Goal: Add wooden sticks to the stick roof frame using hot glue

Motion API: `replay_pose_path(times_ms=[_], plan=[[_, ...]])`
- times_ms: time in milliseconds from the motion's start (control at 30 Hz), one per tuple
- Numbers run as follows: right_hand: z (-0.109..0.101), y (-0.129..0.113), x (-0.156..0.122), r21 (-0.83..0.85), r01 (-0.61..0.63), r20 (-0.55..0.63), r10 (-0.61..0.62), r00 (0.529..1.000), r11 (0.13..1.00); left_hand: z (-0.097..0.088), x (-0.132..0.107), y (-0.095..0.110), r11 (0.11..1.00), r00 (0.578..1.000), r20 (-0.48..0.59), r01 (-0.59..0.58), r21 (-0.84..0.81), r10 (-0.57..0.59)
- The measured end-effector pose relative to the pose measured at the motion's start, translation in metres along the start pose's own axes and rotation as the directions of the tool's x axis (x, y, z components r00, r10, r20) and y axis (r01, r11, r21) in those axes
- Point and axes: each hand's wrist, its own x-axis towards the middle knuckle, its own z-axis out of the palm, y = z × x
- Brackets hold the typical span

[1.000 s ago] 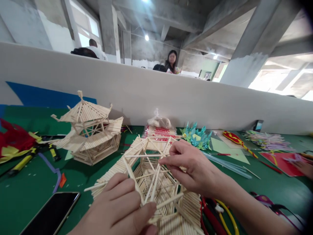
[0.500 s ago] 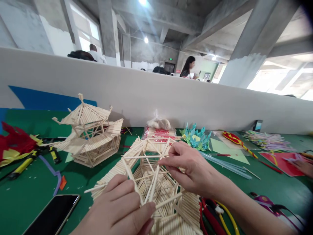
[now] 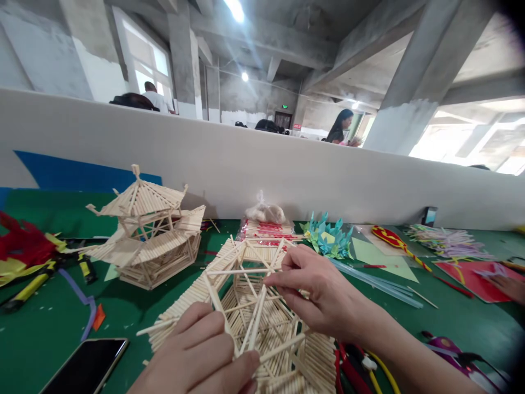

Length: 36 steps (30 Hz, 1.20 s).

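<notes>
A pavilion-like model of pale wooden sticks [image 3: 176, 314] stands before me, with an open lattice top and slatted sloping sides. My left hand [image 3: 205, 350] is closed on its near left frame, the thumb at the lower end of a slanting pair of sticks. Thumb and forefinger of my right hand [image 3: 315, 287] pinch the upper end of a thin wooden stick [image 3: 255, 320] that crosses the top opening. Both palms are turned from view, and the fingers cover part of the frame. To the left rests a second, roofed stick pavilion [image 3: 150, 235].
A phone [image 3: 84, 366] lies at the lower left. Pliers [image 3: 353, 366] lie beside the model's right side. Behind are a bag of red-tipped sticks [image 3: 266, 229] and a teal paper flower [image 3: 328, 235]. Another person's hand [image 3: 508, 284] is at the far right.
The view has tilted up slightly. Both hands keep the same grip on the stick model. A person beyond the partition has moved right.
</notes>
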Motion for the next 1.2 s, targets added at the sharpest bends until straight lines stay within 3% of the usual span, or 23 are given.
replay_pose_path(times_ms=[1200], plan=[[-0.002, -0.0018, 0.0002, -0.01, -0.006, 0.017, 0.006, 1.0, 1.0, 0.0004, -0.0007, 0.0001, 1.0, 1.0, -0.001, 0.009, -0.009, -0.009]])
